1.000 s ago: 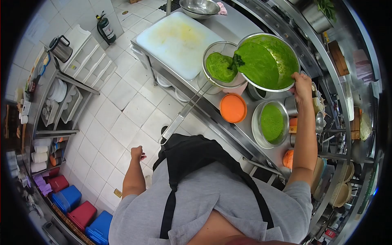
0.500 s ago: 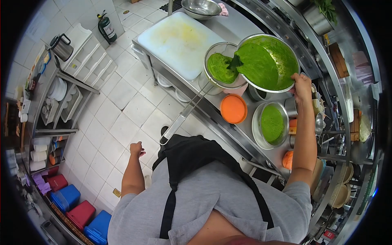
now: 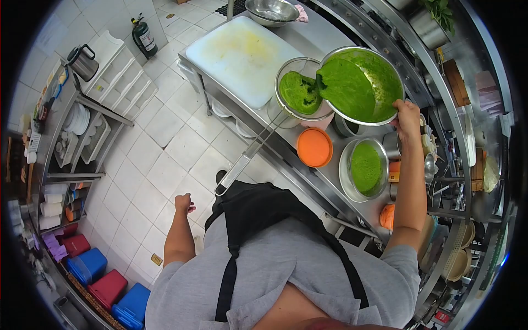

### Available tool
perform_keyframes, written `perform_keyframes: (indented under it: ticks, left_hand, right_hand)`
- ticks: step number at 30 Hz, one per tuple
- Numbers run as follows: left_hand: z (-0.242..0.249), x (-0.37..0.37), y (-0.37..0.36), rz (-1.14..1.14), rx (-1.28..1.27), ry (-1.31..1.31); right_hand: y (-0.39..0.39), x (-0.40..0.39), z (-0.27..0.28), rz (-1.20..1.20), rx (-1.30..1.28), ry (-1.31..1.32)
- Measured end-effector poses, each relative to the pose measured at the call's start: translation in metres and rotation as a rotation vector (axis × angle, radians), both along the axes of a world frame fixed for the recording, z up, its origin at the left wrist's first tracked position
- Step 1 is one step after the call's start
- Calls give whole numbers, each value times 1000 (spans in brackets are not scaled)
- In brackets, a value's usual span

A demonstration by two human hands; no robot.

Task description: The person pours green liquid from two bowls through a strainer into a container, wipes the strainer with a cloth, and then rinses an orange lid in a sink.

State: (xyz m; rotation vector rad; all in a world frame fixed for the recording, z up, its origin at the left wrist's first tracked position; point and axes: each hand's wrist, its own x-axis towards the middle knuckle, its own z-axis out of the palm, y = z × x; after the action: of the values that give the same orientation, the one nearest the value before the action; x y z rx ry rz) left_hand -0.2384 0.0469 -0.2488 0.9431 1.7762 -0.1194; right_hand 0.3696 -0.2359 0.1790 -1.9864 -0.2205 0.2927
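Observation:
My right hand (image 3: pixel 407 117) grips the near rim of a large metal bowl (image 3: pixel 357 82), which is tilted to the left with thick green puree inside. A dark green stream runs over its lip into a long-handled strainer (image 3: pixel 286 104), set on a pale container (image 3: pixel 273 113). Green puree (image 3: pixel 298 92) lies in the strainer, whose handle sticks out past the table edge toward me. My left hand (image 3: pixel 184 203) hangs beside my body over the floor, fingers curled in, with nothing visible in it. An orange-filled tub (image 3: pixel 314 147) and a metal bowl of green liquid (image 3: pixel 366 168) stand near the pouring.
A white cutting board (image 3: pixel 242 55) lies on the steel table, with metal bowls (image 3: pixel 271 12) behind it. Along the right runs a steel shelf with pans and baskets (image 3: pixel 459 261). A fire extinguisher (image 3: pixel 144 37) and a storage rack (image 3: pixel 88 126) stand at left.
The puree in the strainer has shifted, with more dark patches showing on its surface. The bowl and both hands have hardly moved.

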Motion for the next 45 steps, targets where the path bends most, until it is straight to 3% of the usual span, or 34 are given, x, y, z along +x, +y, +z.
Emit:
perform_keyframes:
  ticks: [45]
  left_hand:
    - [-14, -10, -5, 4, -41, -6]
  right_hand:
    - [0, -8, 6, 12, -25, -25]
